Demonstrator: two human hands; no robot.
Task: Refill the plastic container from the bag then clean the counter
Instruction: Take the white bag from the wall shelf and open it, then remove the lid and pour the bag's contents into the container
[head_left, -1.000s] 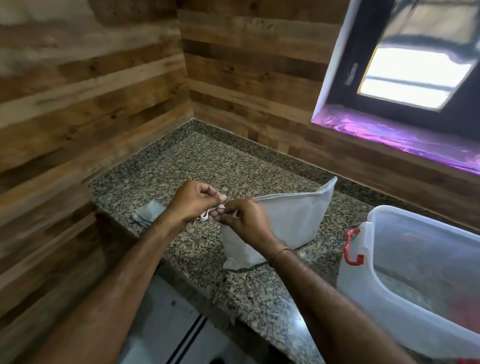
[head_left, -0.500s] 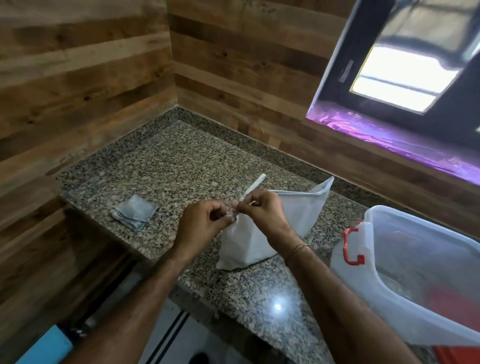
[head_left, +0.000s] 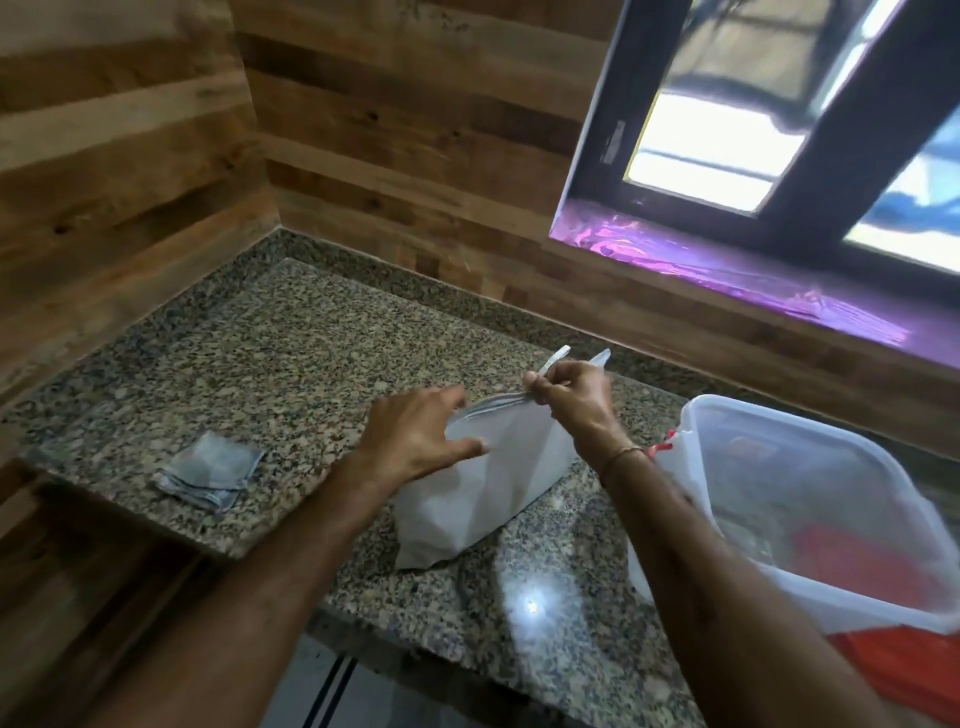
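A white plastic bag (head_left: 483, 499) stands on the speckled granite counter (head_left: 291, 374) in the middle. My right hand (head_left: 571, 400) pinches a thin white strip at the bag's top edge, pulled along toward the bag's far corner. My left hand (head_left: 421, 436) rests against the bag's near upper side, fingers spread, steadying it. To the right stands a clear plastic container (head_left: 810, 499) with a red clip handle (head_left: 662, 449), lid off, something red showing through its wall. A folded grey cloth (head_left: 210, 470) lies on the counter to the left.
Wood-panelled walls close the counter at the left and back. A window with a purple-lit sill (head_left: 727, 275) sits above the back right. The counter's front edge (head_left: 467, 654) drops to a pale floor below.
My right hand has drawn the white strip along the bag's top toward the right. My left hand has let go of the strip and now lies open against the bag.
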